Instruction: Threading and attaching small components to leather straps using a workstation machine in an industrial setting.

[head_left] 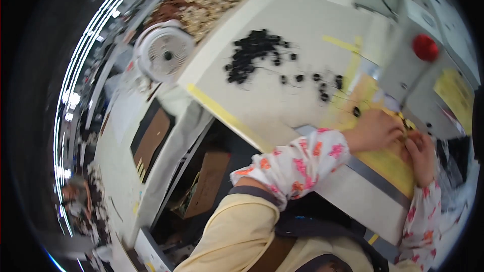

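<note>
My left hand [375,132] and my right hand [421,155] meet at the right, over a yellow-covered work surface [396,168]. Both have their fingers drawn together; whatever they pinch is too small and hidden to name. Just beyond the fingertips, small dark bits lie at the foot of a grey machine [398,63]. A single small black part with thin wire ends [357,112] rests close to my left hand. Farther left, a few more are scattered toward a dense pile of similar black parts [252,53] on the pale tabletop.
The machine carries a red button [425,47]. A white fan [164,53] stands left of the table, near a heap of pale and brown pieces [206,2]. Below the table edge is an open space with a brown cardboard piece [207,184]. Clear plastic bags [454,158] lie at right.
</note>
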{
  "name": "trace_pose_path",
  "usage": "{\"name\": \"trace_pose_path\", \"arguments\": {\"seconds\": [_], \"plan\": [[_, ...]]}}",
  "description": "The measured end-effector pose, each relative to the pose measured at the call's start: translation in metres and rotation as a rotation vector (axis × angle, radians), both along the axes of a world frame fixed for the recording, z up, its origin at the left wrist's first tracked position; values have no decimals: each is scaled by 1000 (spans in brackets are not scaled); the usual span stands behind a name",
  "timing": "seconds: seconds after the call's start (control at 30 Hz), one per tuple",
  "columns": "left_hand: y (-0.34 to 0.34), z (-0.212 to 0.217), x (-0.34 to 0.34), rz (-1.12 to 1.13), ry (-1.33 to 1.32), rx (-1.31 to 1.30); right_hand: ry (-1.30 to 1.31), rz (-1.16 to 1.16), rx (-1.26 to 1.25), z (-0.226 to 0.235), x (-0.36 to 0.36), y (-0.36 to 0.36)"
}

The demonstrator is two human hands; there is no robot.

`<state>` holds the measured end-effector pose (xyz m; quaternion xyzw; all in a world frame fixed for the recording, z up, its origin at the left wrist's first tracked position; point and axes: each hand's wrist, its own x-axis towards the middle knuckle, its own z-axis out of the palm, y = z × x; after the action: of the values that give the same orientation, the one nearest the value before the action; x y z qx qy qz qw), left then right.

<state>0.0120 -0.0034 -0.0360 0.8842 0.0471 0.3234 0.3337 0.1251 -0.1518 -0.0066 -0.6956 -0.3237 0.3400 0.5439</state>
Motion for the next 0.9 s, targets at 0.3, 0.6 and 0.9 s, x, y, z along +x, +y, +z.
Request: {"name": "trace_pose_path", "arguments": {"seconds": [0.3,0.6,0.9], "plan": [[-7,18,12,-225,303,-255,8,146,-16,3,17,-3],[-3,13,14,-18,370,-256,-545,-49,149,-18,11,-2],[-2,15,29,87,559,-221,-796,-134,172,-24,14,4]]}}
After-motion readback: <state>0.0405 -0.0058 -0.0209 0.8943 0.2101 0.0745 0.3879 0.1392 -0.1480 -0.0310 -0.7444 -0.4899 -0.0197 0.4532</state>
